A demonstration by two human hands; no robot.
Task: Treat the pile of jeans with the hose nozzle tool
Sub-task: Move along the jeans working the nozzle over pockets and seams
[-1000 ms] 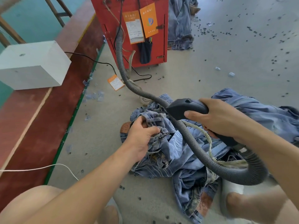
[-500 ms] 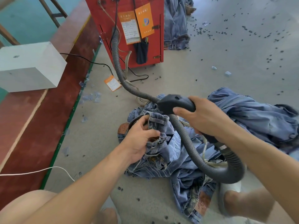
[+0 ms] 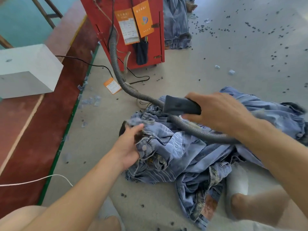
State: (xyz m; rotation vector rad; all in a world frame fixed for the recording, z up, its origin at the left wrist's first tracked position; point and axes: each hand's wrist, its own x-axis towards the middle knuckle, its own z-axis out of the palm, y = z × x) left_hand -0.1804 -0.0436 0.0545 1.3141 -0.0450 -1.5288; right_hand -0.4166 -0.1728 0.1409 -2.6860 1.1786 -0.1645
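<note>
A pile of blue jeans (image 3: pixel 186 152) lies crumpled on the grey floor in front of me. My left hand (image 3: pixel 130 145) grips the waistband of the top pair at the pile's left side. My right hand (image 3: pixel 216 112) holds the dark grey nozzle tool (image 3: pixel 180 105) above the pile, its mouth pointing left. A ribbed grey hose (image 3: pixel 116 64) runs from the red machine (image 3: pixel 126 30) down to the pile and loops under my right forearm.
A white block (image 3: pixel 28 69) sits on the red raised ledge at the left. More jeans (image 3: pixel 176 25) lie behind the red machine. Black cable, an orange tag (image 3: pixel 112 85) and dark specks litter the floor. My knees and white shoe (image 3: pixel 236 180) are near the pile.
My right hand has carried the nozzle a little lower, toward the pile. The hose loop under my forearm has flattened. My left hand keeps its hold on the waistband.
</note>
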